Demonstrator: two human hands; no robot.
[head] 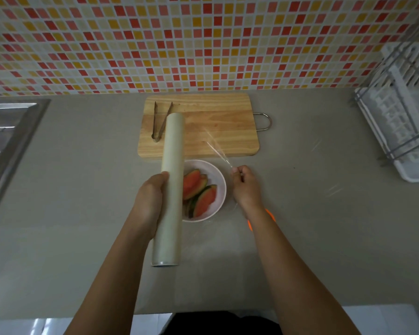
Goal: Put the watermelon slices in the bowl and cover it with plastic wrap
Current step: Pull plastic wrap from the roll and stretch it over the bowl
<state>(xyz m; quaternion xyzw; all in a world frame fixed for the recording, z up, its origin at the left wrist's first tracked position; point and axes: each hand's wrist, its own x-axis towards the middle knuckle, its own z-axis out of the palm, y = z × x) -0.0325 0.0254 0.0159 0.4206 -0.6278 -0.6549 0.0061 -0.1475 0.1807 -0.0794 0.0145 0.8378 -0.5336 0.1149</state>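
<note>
Mosaic tiles in red, orange and cream back a grey tabletop (300,213), and near its middle sits the white bowl (218,176) with the watermelon slices (198,192) already lying in it, rinds and red flesh overlapping. Directly over the bowl's left edge the left hand (150,201) holds the plastic wrap roll (171,189), its fingers closed around the tube about midway along, which keeps the long roll level and lets it turn as film comes off. To the right of the bowl, the right hand (244,187) has its fingers pinched shut on the free edge of the film (218,151), which stretches as a thin, glinting sheet from the roll across the bowl; holding roll and edge on opposite sides seems meant to span the rim before the film is lowered. The loading step looks finished, and the covering is under way but not sealed. Behind the bowl lies a wooden cutting board (215,126) carrying metal tongs (159,122), set aside clear of the work. Farther out, a steel sink (7,141) borders the left and a white dish rack (402,110) stands at the right.
</note>
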